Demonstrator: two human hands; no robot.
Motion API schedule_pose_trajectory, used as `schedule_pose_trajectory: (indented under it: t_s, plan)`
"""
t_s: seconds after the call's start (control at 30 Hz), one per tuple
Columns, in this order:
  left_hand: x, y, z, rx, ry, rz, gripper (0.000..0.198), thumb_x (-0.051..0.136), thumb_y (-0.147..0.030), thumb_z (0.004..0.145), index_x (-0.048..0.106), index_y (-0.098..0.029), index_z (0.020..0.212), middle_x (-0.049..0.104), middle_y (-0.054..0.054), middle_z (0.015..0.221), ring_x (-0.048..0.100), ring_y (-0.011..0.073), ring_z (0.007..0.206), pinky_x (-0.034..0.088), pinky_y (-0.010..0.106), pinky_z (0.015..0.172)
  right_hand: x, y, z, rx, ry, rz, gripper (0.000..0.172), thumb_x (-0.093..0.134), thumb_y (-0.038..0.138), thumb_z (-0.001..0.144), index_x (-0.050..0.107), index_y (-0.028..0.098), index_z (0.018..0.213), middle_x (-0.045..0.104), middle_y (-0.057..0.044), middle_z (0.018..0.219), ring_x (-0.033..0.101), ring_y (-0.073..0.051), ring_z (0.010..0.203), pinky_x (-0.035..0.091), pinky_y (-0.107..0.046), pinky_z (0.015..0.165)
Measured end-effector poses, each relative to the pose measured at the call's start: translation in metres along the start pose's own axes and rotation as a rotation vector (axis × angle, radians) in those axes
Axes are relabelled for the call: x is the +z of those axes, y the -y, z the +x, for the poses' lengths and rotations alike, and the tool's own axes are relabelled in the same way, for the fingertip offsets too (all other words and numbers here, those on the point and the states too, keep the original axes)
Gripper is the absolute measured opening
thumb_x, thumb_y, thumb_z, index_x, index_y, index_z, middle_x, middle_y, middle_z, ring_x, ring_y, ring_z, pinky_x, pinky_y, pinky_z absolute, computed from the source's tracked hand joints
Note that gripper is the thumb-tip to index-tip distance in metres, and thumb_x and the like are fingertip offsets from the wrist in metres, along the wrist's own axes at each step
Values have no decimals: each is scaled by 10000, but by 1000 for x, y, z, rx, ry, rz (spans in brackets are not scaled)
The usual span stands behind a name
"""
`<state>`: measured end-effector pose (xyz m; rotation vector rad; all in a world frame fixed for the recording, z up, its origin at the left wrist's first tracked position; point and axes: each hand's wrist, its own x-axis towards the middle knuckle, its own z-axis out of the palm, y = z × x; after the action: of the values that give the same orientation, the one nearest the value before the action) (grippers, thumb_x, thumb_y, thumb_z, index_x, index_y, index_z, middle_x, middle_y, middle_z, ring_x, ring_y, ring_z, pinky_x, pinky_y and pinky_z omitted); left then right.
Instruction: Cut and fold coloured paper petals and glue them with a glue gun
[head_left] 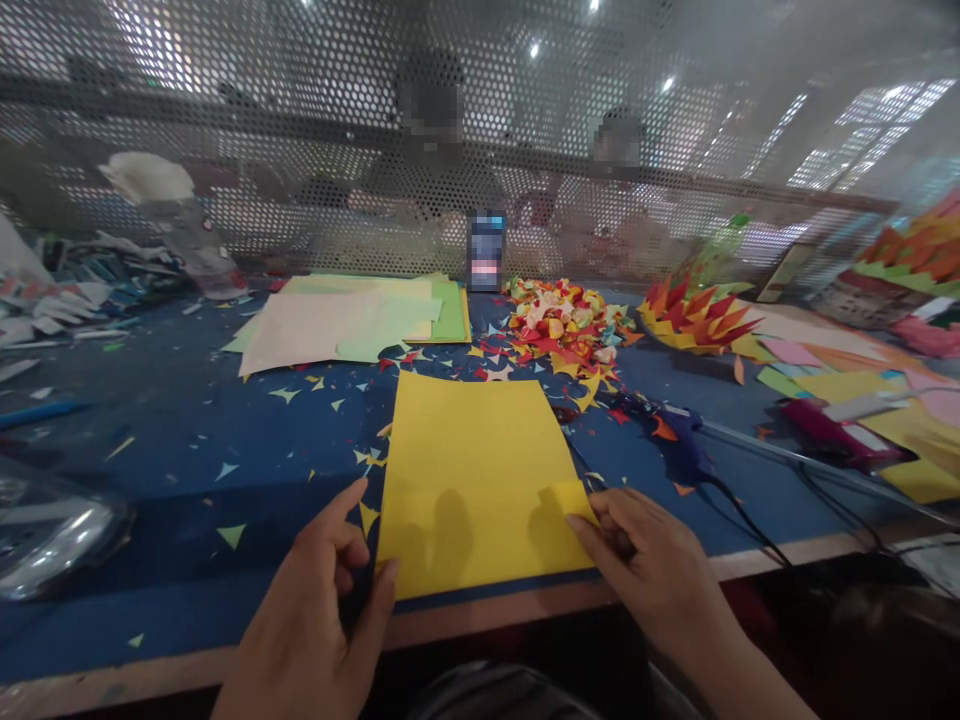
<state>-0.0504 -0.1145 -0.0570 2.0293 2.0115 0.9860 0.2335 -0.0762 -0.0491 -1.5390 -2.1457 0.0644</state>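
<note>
A sheet of yellow paper [480,450] lies in front of me, its front edge near the edge of the table. My right hand [652,560] pinches its right edge close to the front corner, thumb on top and fingers at the side. By the front left corner is my left hand [322,590], its thumb tip touching the paper. The left index finger points forward and stands apart from the thumb, with a gap between them. Soft shadows fall across the sheet's lower half. Small paper scraps [232,536] are scattered around it on the blue tabletop [285,440].
Behind the sheet are stacked pale papers [322,320], a phone [486,250] and a heap of colourful paper pieces [562,320]. Glue guns [682,440] with cords and a spiky paper ring [694,320] lie right. A clear plastic container [60,535] stands left. A perforated screen [300,130] closes the back.
</note>
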Motion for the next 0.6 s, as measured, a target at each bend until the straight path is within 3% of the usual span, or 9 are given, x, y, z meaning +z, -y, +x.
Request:
schedule_pose_trajectory:
  t_s: [0.13,0.3,0.6]
  plan:
    - [-2,3,-3,70,6,9,504,461,-415,904,362,-211,1354,537,70,965,574,210,801,531,358,708,2,-1,-1,11,-7,26,143,523,321,909,567,189,878,479,27,592,511,-155,586,369,-268,555]
    - [-2,5,-4,203,39,36,348,435,-346,928,462,-241,1259,544,86,1112,528,255,1017,472,411,840,5,-5,-3,8,-31,60,184,532,320,911,575,165,999,488,36,599,523,-152,595,394,-274,599]
    - [1,15,-5,463,64,194,385,478,-120,840,581,-259,1184,567,73,1175,514,255,1007,452,418,832,5,-5,-2,-10,-34,42,204,534,322,912,584,159,1024,490,38,595,531,-153,602,399,-277,608]
